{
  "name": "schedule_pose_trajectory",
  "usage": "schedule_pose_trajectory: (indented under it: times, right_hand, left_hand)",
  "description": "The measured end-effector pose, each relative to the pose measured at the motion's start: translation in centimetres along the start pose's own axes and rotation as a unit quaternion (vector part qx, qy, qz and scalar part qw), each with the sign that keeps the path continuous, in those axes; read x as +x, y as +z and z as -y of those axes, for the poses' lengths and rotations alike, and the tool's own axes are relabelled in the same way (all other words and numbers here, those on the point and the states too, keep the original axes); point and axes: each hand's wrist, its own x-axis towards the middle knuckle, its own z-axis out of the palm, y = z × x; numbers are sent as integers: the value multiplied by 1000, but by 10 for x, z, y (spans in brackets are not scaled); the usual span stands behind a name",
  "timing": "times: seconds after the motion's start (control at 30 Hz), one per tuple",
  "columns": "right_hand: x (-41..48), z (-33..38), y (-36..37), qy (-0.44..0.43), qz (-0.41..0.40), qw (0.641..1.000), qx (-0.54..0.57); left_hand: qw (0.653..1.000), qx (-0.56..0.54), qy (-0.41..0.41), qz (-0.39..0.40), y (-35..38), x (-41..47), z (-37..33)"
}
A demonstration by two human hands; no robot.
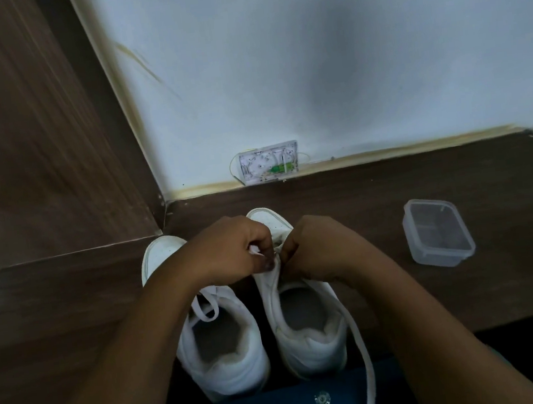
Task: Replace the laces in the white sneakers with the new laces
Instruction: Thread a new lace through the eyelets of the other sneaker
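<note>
Two white sneakers stand side by side on the dark wooden surface, toes pointing away from me. The left sneaker (221, 351) has a lace tied over its tongue. Both hands work over the eyelets of the right sneaker (308, 331). My left hand (230, 250) pinches a white lace end at the eyelet row. My right hand (317, 246) is closed against the other side, its fingertips hidden. A long white lace (359, 341) trails from the right sneaker down toward my lap.
An empty clear plastic container (438, 231) sits to the right of the shoes. A small clear wall box (268, 163) with a green part is mounted low on the white wall. A wooden panel (33, 146) rises on the left.
</note>
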Motion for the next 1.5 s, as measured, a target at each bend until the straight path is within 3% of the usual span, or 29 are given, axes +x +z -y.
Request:
schedule_pose_trajectory:
  times: [0.17,0.27,0.37,0.53,0.6,0.67,0.73,0.83,0.9,0.97,1.03,1.07,1.13,1.17,1.2,1.23,1.33,1.43,1.5]
  right_hand:
    - [3,0,3,7,17,999,41]
    - [3,0,3,27,6,995,100]
    - [9,-2,1,33,25,995,93]
    - [8,-6,-14,9,73,995,68]
    - [-6,-9,-29,-35,104,985,131]
    - [-22,-15,-42,-115,119,941,296]
    - [-34,-22,-50,-239,142,857,435]
    - [-35,-27,-49,-423,183,713,528]
    - [-30,-22,-48,-454,232,621,595]
    - [-28,-18,-45,-445,242,574,644]
    - [-28,-17,-41,-428,205,593,651]
    - [-29,-17,-40,-400,173,631,642]
    - [-29,-15,-42,-253,73,788,557]
    - [-26,-14,-41,-154,33,874,459]
    - [-22,-14,-37,-63,13,943,328]
    - [-19,-12,-33,0,23,978,207]
    - [-12,-1,-16,82,78,993,27]
    - [-15,9,-9,88,61,991,-81]
    - [-17,13,-11,76,48,990,-105]
  left_hand:
    - [999,-38,-16,11,1,1,2]
    - [994,-87,-14,60,1,0,3]
    - [994,-27,-1,104,5,0,-3]
    - [999,5,-8,40,12,5,-7]
    - [1000,9,-24,5,13,5,-4]
    - [999,5,-23,-37,13,5,5]
    - [998,-24,-19,-62,12,4,12]
    - [995,-46,-8,-88,8,4,11]
    - [992,-32,10,-122,6,4,8]
    - [985,-77,18,-153,6,4,9]
    - [962,-216,-2,-167,7,3,9]
    - [943,-282,-17,-174,8,3,6]
    - [894,-405,-48,-183,8,3,-1]
    - [868,-458,-61,-181,7,3,-5]
    - [848,-494,-67,-177,6,3,-9]
    - [841,-508,-64,-173,5,3,-11]
    - [822,-533,-30,-199,-6,2,-12]
    - [778,-594,26,-205,-16,-2,-11]
    - [767,-614,32,-183,-20,-5,-9]
